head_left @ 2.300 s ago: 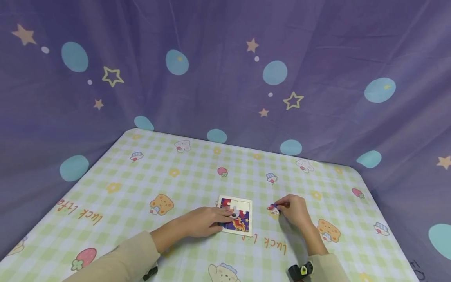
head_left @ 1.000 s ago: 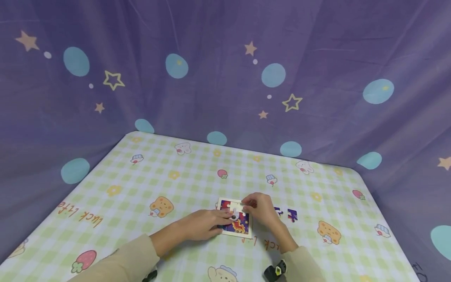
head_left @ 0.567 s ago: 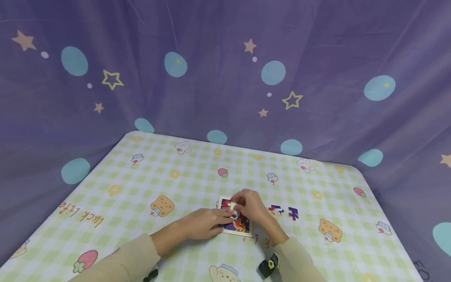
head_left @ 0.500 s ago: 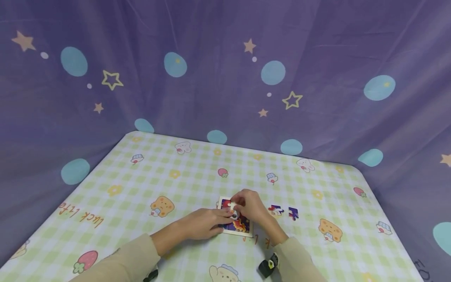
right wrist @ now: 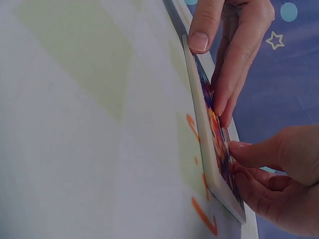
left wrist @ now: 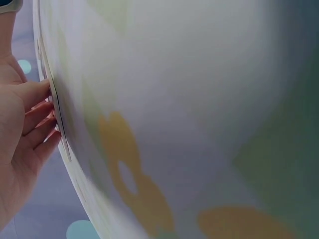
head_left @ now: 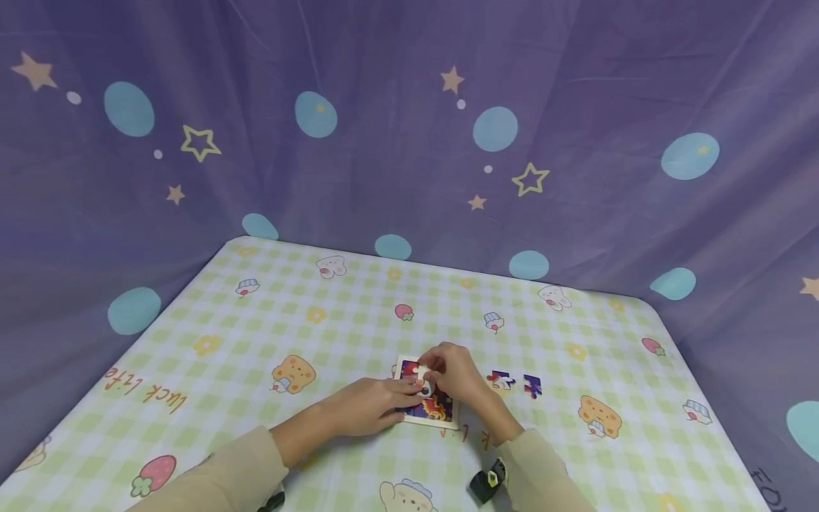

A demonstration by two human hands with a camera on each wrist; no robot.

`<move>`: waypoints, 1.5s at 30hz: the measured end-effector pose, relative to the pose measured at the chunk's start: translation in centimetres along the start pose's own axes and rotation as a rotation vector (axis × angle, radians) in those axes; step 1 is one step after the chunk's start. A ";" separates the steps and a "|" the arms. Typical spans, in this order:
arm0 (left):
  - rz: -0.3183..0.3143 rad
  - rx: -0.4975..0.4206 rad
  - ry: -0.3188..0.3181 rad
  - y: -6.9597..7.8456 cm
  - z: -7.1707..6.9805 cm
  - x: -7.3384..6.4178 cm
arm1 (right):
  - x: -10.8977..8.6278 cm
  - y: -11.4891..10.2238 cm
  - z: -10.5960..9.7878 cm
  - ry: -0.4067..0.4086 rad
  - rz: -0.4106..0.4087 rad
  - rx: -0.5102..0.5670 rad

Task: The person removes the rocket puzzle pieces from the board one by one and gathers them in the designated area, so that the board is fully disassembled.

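A small square jigsaw puzzle with a cream frame (head_left: pixel 430 424) lies on the table, its picture dark blue, red and yellow. My left hand (head_left: pixel 367 407) rests on its left side with nearly straight fingers, and the thumb touches the frame's edge in the right wrist view. Over the far right part of the puzzle, my right hand (head_left: pixel 457 373) has thumb and bent fingers together, pinching a puzzle piece that the fingers mostly hide. To the right lie two loose puzzle pieces, one red, white and blue (head_left: pixel 502 380), the other dark blue (head_left: pixel 532 385).
A green-and-white checked tablecloth (head_left: pixel 358 320) with printed fruit, bears and lettering covers the table. Behind it hangs a purple curtain (head_left: pixel 397 178) with stars and blue ovals. A black wrist device (head_left: pixel 488 482) sits at the right sleeve.
My right hand has moved left from the loose pieces to the puzzle, uncovering two pieces. Over the last half second it stays nearly still. My left hand keeps its place on the puzzle.
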State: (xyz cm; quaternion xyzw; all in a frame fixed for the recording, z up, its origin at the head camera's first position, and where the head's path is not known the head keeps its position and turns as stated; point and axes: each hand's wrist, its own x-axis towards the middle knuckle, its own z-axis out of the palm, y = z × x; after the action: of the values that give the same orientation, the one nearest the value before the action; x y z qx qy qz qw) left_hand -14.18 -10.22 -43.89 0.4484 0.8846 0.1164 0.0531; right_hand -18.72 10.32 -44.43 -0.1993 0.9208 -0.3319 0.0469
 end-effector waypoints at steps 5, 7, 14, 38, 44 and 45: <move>0.003 -0.008 0.005 0.0 0.1 0.0 | -0.1 0.1 0.0 -0.003 0.005 0.005; 0.003 -0.010 0.005 0.0 0.1 -0.1 | -0.1 0.1 0.1 -0.002 0.002 0.009; 0.004 -0.009 0.024 -0.1 0.2 -0.1 | 0.0 0.1 0.1 0.010 -0.018 0.004; 0.007 -0.034 -0.014 0.2 -0.5 -0.4 | 0.8 -0.5 -0.2 -0.072 -0.045 -0.028; 0.013 -0.064 -0.011 0.0 -0.5 -0.5 | 1.5 -1.2 -0.1 -0.110 -0.036 -0.039; 0.009 -0.073 -0.012 0.0 -0.4 -0.5 | 1.6 -1.3 -0.1 -0.111 -0.024 -0.039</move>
State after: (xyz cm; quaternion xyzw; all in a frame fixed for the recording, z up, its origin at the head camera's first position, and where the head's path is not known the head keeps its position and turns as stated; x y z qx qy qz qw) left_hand -13.97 -10.67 -43.47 0.4507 0.8774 0.1463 0.0744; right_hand -19.72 8.83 -43.45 -0.2292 0.9206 -0.3030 0.0902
